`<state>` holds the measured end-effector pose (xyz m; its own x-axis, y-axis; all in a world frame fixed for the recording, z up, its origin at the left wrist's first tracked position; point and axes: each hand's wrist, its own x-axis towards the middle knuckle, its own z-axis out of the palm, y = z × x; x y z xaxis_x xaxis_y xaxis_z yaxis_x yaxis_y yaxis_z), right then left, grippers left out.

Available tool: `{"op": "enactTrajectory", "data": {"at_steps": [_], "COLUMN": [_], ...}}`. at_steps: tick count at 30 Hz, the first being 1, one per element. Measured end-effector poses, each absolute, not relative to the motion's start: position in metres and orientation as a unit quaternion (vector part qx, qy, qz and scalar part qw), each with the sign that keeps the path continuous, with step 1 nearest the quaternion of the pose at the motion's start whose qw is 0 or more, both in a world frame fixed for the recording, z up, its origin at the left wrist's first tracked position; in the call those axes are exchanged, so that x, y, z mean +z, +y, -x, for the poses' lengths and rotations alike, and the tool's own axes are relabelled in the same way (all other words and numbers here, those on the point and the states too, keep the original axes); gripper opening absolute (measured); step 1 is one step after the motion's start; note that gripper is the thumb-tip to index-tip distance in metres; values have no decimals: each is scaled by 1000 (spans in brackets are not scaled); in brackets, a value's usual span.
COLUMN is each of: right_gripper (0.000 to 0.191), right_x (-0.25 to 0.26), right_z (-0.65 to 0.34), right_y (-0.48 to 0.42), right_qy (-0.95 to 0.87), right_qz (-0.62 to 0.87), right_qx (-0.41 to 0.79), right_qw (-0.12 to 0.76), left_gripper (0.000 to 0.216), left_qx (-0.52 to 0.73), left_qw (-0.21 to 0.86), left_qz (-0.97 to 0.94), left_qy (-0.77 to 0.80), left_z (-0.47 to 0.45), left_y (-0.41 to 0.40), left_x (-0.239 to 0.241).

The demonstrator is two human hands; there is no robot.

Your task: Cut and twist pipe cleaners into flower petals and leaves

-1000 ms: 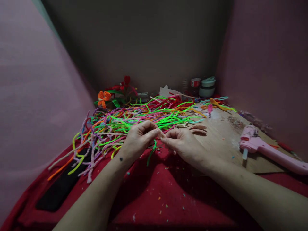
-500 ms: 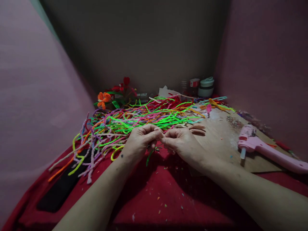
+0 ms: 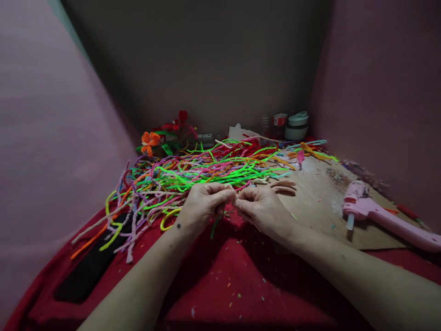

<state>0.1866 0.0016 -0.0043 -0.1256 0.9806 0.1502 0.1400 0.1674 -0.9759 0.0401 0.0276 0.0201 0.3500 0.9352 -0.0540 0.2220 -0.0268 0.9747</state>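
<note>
My left hand point(image 3: 206, 202) and my right hand point(image 3: 260, 204) meet in the middle, thumbs and forefingers pinched together tip to tip. Whatever small thing sits between the fingertips is too hidden to name. Just beyond them spreads a tangled heap of fuzzy pipe cleaners point(image 3: 220, 172) in green, pink, orange, purple and other colours. Below the left fingers shows a short dark green strip point(image 3: 215, 227); whether it is attached to what the fingers pinch cannot be told. Brown fuzzy pieces point(image 3: 284, 187) lie beyond the right hand.
A pink glue gun point(image 3: 375, 209) rests on a board point(image 3: 317, 220) at the right. Left lies a black flat object point(image 3: 91, 271) on the red cloth point(image 3: 213, 294), which carries scraps. Behind stand fuzzy flowers point(image 3: 150, 142), a lidded cup point(image 3: 296, 126) and a red-labelled container point(image 3: 279, 122).
Both hands stay pinched together, with the right fingers shifting slightly against the left fingertips. The whole view has moved a little; the other things lie as before.
</note>
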Motion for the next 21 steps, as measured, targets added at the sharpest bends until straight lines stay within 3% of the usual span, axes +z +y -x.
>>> {"op": "enactTrajectory", "data": {"at_steps": [9, 16, 21], "right_gripper": [25, 21, 22], "right_x": [-7, -6, -7], "right_z": [-184, -185, -184], "right_y": [1, 3, 1], "right_qy": [-561, -550, -556], "right_qz": [461, 442, 430], "right_qx": [522, 556, 566], "right_qw": [448, 439, 432], "left_gripper": [18, 19, 18], "left_qx": [400, 388, 400], "left_qw": [479, 526, 498], "left_qz": [-613, -602, -625], "left_qy": [484, 458, 449], "left_z": [-52, -48, -46], "left_y": [18, 23, 23], "left_x": [18, 16, 16]}}
